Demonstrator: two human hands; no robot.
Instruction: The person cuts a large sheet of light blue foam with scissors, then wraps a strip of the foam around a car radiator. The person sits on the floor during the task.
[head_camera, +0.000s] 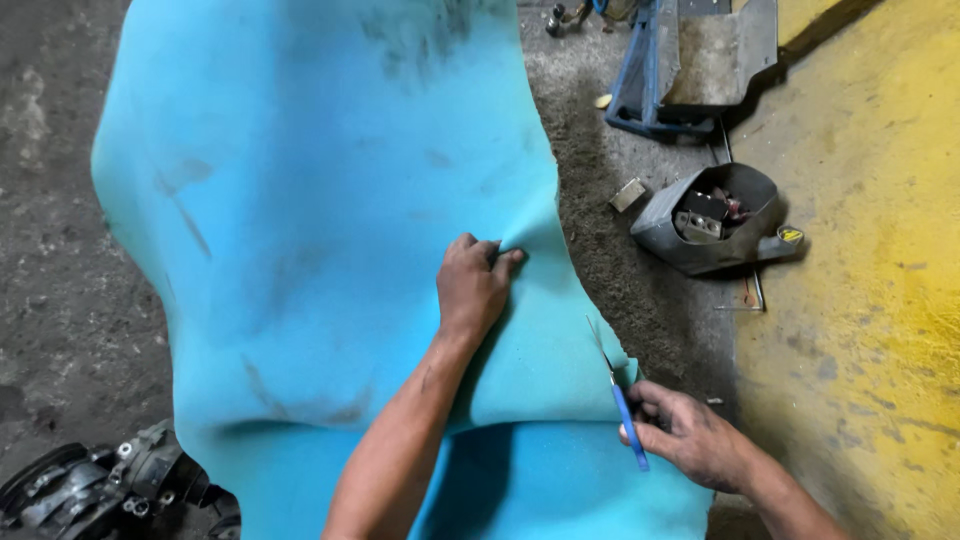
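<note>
A large sheet of bright blue foam (300, 200) is draped over something on the floor and fills most of the view. My left hand (472, 285) presses flat on the foam near its right edge, pinching a small fold there. My right hand (690, 435) holds blue-handled scissors (618, 395) at the foam's right edge, blades pointing up and away from me.
A grey metal container (712, 218) with small parts in it lies on the dirty concrete floor to the right. A blue metal frame (690, 60) stands at top right. Yellow painted floor (880, 280) runs along the right. Dark engine-like machinery (95, 490) sits at bottom left.
</note>
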